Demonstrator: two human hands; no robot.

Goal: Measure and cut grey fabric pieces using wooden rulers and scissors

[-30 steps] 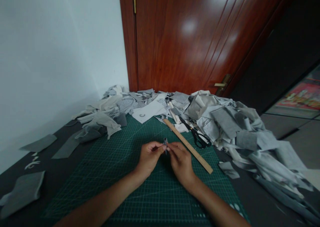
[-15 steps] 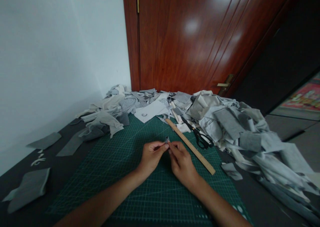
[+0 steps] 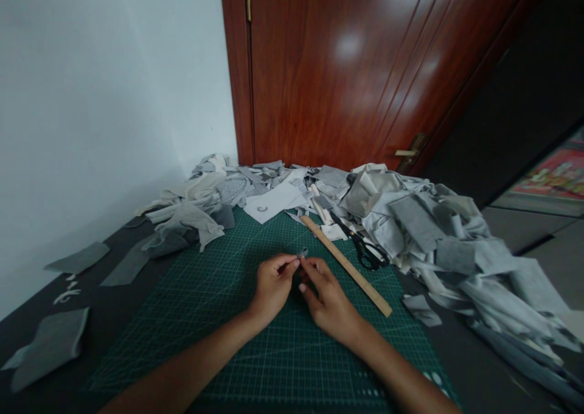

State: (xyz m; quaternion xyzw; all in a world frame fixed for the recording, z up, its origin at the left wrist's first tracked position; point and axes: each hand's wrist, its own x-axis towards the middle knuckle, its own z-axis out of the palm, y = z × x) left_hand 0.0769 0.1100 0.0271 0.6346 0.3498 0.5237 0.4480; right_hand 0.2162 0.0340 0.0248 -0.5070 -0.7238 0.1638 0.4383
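Note:
A small folded scrap of grey fabric (image 3: pixel 303 252) is raised above the green cutting mat (image 3: pixel 219 316). My left hand (image 3: pixel 275 285) is closed, pinching the scrap's left side between thumb and forefinger. From the right, my right hand (image 3: pixel 327 295) touches the scrap with its forefinger tip. The right thumb stands lower and apart from that finger, so this hand is open. Part of the scrap is hidden behind the fingertips. To the right of my right hand, a wooden ruler (image 3: pixel 349 268) lies slantwise on the mat.
Black-handled scissors (image 3: pixel 367 252) lie beside the ruler, against a big heap of grey and white fabric pieces (image 3: pixel 417 225). White paper (image 3: pixel 275 202) rests at the mat's far edge. More cloth (image 3: pixel 187 222) is piled at left, and a grey piece (image 3: pixel 52 347) lies nearer.
My right thumb has come away from the scrap and dropped lower, while the forefinger stays at it. The scrap has shifted slightly left and tilted. My left hand keeps its pinch.

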